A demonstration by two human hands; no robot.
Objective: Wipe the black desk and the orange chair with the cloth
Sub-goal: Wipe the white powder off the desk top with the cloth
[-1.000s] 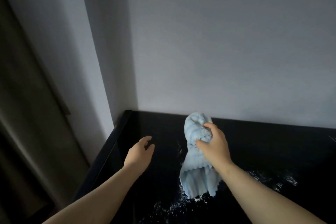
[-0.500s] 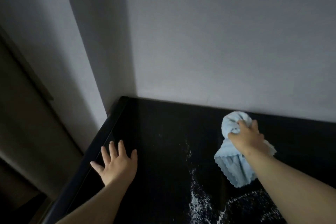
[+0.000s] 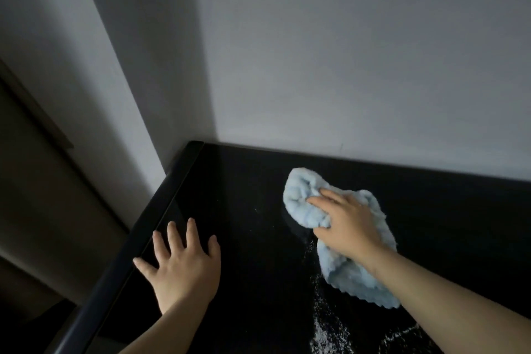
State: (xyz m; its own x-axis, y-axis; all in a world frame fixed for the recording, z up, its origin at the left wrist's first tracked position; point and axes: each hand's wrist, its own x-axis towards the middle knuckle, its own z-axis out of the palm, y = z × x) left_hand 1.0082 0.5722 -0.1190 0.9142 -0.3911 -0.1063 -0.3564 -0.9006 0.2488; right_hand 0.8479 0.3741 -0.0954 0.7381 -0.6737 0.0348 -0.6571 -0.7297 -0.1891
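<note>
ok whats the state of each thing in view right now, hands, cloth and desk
light blue fluffy cloth: bunched, lying on the desk, gripped by the right hand
glossy black desk: partly wet, white droplets and streaks in front of the cloth
right hand: fingers curled into the cloth
left hand: flat on the desk, fingers spread, near the left edge

The right hand (image 3: 349, 227) hides the cloth's (image 3: 307, 204) middle.

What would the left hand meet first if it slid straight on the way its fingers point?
Probably nothing on the desk: the left hand points up-left, so it would likely cross the desk's left edge, then reach the wall.
</note>
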